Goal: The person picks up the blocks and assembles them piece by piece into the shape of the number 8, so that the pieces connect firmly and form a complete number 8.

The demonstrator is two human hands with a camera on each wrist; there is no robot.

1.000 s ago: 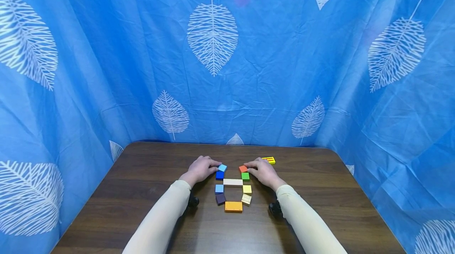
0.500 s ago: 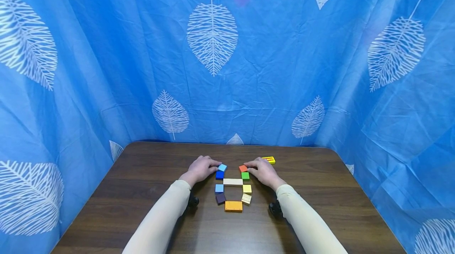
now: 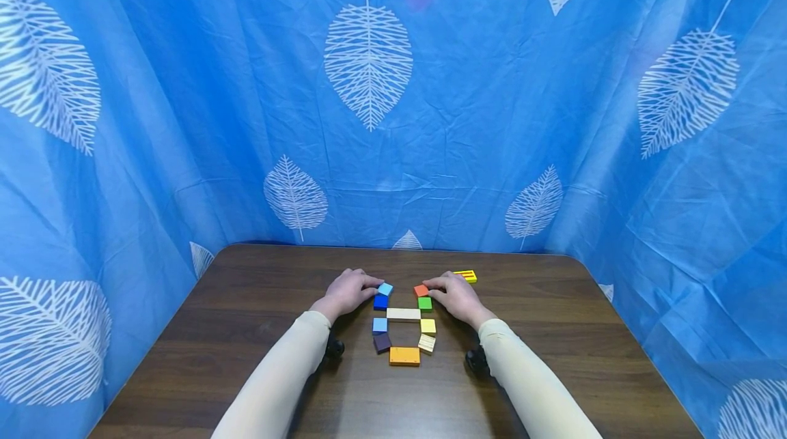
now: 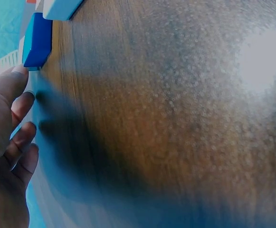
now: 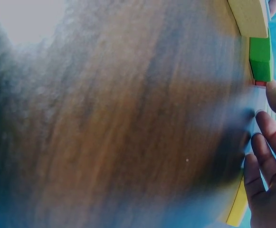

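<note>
Near the back of the table, my left hand [image 3: 348, 290] pinches a light blue block [image 3: 385, 289] between thumb and index finger. It sits turned at an angle behind a dark blue block [image 3: 380, 302]. Opposite, the right hand [image 3: 457, 295] pinches an orange-red block [image 3: 421, 291], also angled, behind a green block [image 3: 425, 303]. In the left wrist view, the thumb [image 4: 19, 71] is right at the dark blue block's end, and the light blue one is mostly hidden. A red sliver shows past the green block [image 5: 261, 59] in the right wrist view. Other fingers are loosely bent.
Between the two rows lies a long cream block [image 3: 403, 315]. Nearer are a blue [image 3: 380, 325], a dark purple [image 3: 382, 343], a yellow [image 3: 427, 326], a striped wood [image 3: 427, 343] and an orange block [image 3: 404, 356]. A yellow block with red marks [image 3: 466, 276] lies behind the right hand.
</note>
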